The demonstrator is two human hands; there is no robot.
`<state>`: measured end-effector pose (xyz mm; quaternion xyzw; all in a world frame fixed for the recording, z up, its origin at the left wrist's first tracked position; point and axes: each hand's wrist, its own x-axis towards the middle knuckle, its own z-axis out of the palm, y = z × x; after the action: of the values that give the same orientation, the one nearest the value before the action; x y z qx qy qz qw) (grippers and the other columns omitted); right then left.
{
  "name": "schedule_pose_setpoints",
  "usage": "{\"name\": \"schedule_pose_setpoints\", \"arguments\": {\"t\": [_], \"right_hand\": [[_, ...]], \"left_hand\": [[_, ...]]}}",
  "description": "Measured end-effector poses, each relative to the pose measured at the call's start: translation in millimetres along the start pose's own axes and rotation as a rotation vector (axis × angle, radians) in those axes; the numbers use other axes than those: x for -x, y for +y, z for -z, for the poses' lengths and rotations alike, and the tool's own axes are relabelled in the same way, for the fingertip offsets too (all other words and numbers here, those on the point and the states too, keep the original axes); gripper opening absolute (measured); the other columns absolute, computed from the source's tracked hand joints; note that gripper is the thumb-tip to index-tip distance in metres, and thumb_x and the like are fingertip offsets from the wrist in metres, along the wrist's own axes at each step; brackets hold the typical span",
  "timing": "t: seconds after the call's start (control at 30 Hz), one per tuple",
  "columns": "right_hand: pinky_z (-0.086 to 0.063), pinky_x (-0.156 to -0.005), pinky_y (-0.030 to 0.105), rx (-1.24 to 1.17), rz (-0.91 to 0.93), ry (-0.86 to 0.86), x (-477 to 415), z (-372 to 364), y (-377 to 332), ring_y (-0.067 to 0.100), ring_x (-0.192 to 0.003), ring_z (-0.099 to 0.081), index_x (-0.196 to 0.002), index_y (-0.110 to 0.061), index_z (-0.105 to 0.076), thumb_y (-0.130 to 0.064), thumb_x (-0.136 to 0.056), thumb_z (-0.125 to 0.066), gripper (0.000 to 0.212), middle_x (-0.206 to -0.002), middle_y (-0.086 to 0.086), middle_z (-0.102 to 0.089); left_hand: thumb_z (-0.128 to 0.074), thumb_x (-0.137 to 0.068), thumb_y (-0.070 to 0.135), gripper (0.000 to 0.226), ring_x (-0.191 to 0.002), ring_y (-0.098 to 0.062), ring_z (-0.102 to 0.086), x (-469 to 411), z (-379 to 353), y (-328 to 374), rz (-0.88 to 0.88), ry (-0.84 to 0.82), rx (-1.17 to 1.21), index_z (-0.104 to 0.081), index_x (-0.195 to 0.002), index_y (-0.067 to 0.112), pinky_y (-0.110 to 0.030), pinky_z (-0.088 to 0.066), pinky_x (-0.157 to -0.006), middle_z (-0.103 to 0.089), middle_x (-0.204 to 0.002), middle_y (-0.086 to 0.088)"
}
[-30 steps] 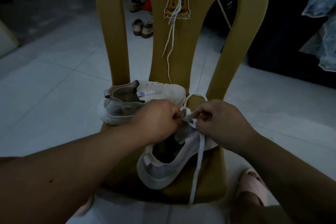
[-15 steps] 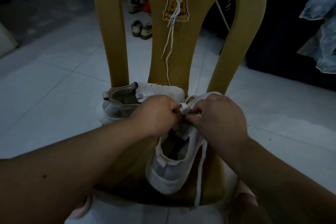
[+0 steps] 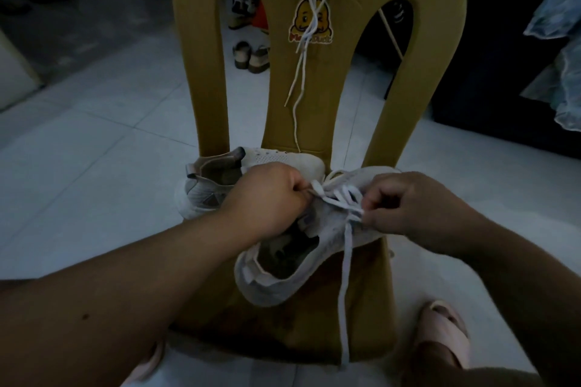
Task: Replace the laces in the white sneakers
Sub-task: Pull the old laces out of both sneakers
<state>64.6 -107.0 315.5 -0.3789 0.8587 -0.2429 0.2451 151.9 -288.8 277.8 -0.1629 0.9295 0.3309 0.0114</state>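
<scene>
Both left hand (image 3: 267,201) and right hand (image 3: 415,210) pinch lace (image 3: 345,264); sneaker (image 3: 276,289) toe points away, rightward.

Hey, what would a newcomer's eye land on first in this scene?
The two hands at centre: the left hand and right hand each pinch a white lace threaded across the near sneaker on a yellow-brown chair. Behind lies a second sneaker, and spare laces hang down the backrest over a duck sticker.

We make out one duck sticker (image 3: 310,22) on the chair back (image 3: 198,41), up beyond the gripped lace (image 3: 345,261); its red lettering is too blurred to read.
</scene>
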Motion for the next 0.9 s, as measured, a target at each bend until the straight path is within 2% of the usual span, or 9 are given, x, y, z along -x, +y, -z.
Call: {"name": "schedule_pose_setpoints", "arguments": {"t": [0.1,0.2,0.27,0.33,0.43,0.53,0.63,0.77,0.9], "right_hand": [[-0.044,-0.060,0.019,0.036,-0.082,0.107,0.7,-1.5,5.5,0.006,-0.071,-0.055,-0.072,-0.026,-0.063,-0.038,-0.077,-0.067,0.014,-0.077,-0.007,-0.060],[-0.042,-0.067,0.017,0.189,0.009,0.214,-2.4,-16.3,-5.7,0.000,-0.080,-0.051,-0.089,-0.037,-0.063,-0.056,-0.074,-0.063,0.024,-0.087,-0.017,-0.056],[-0.040,-0.066,0.015,0.327,0.052,0.235,-6.4,-27.0,-14.0,0.001,-0.079,-0.050,-0.091,-0.035,-0.068,-0.057,-0.079,-0.060,0.027,-0.086,-0.015,-0.058],[-0.034,-0.059,0.014,0.447,0.053,0.302,-9.6,-34.5,-17.7,0.003,-0.074,-0.049,-0.086,-0.033,-0.071,-0.054,-0.085,-0.054,0.027,-0.082,-0.012,-0.059],[-0.033,-0.056,0.020,0.498,0.036,0.340,-11.7,-41.2,-19.2,0.006,-0.071,-0.047,-0.084,-0.028,-0.068,-0.050,-0.088,-0.050,0.028,-0.074,-0.010,-0.055],[-0.036,-0.067,0.025,0.477,0.038,0.327,-16.3,-42.5,-17.3,0.009,-0.074,-0.047,-0.077,-0.030,-0.062,-0.045,-0.090,-0.050,0.024,-0.072,-0.009,-0.050],[-0.030,-0.066,0.022,0.332,0.114,0.305,-17.4,-39.1,-10.6,0.005,-0.069,-0.042,-0.059,-0.031,-0.047,-0.035,-0.088,-0.057,0.030,-0.067,-0.012,-0.043],[-0.037,-0.055,0.014,-0.015,0.084,0.374,-5.5,-26.3,0.2,0.006,-0.068,-0.048,-0.063,-0.021,-0.059,-0.028,-0.077,-0.063,0.017,-0.071,-0.007,-0.052],[-0.038,-0.058,0.018,0.076,-0.061,0.350,-1.2,-21.5,11.8,0.006,-0.068,-0.051,-0.070,-0.028,-0.057,-0.033,-0.080,-0.066,0.015,-0.077,-0.008,-0.055]], "left_hand": [[-0.057,-0.091,0.034,0.016,-0.068,-0.006,-0.060,3.4,-1.9,2.3,-0.019,-0.039,0.026,-0.071,-0.086,0.029,-0.025,-0.050,-0.063,-0.067,-0.076,0.008],[-0.059,-0.090,0.035,0.012,-0.067,-0.002,-0.058,4.6,-3.8,6.1,-0.012,-0.058,0.071,-0.070,-0.088,0.031,-0.022,-0.044,-0.059,-0.065,-0.074,0.012],[-0.058,-0.090,0.037,0.014,-0.067,0.000,-0.058,4.3,-4.5,8.4,-0.009,-0.062,0.043,-0.070,-0.086,0.032,-0.022,-0.043,-0.060,-0.064,-0.072,0.012],[-0.057,-0.091,0.038,0.017,-0.069,-0.004,-0.059,4.3,-5.7,10.8,-0.013,-0.065,-0.007,-0.069,-0.082,0.033,-0.024,-0.045,-0.063,-0.065,-0.074,0.010],[-0.055,-0.092,0.037,0.018,-0.070,-0.010,-0.060,3.8,-6.3,14.1,0.000,-0.068,-0.037,-0.067,-0.081,0.030,-0.029,-0.050,-0.067,-0.064,-0.075,0.006],[-0.054,-0.092,0.037,0.020,-0.070,-0.011,-0.060,3.7,-7.1,15.2,0.001,-0.071,-0.043,-0.070,-0.087,0.026,-0.031,-0.051,-0.070,-0.065,-0.076,0.003],[-0.056,-0.091,0.036,0.017,-0.070,-0.008,-0.060,4.1,-6.4,13.2,0.003,-0.056,-0.032,-0.069,-0.082,0.028,-0.029,-0.050,-0.067,-0.065,-0.076,0.006],[-0.056,-0.091,0.035,0.024,-0.068,-0.017,-0.061,-2.1,-1.9,3.4,0.080,-0.014,-0.021,-0.068,-0.075,0.022,-0.032,-0.049,-0.064,-0.065,-0.073,-0.001],[-0.055,-0.092,0.034,0.028,-0.065,-0.018,-0.057,-3.7,-0.4,-0.1,0.081,0.023,-0.023,-0.063,-0.070,0.020,-0.032,-0.044,-0.058,-0.061,-0.069,-0.005]]}}
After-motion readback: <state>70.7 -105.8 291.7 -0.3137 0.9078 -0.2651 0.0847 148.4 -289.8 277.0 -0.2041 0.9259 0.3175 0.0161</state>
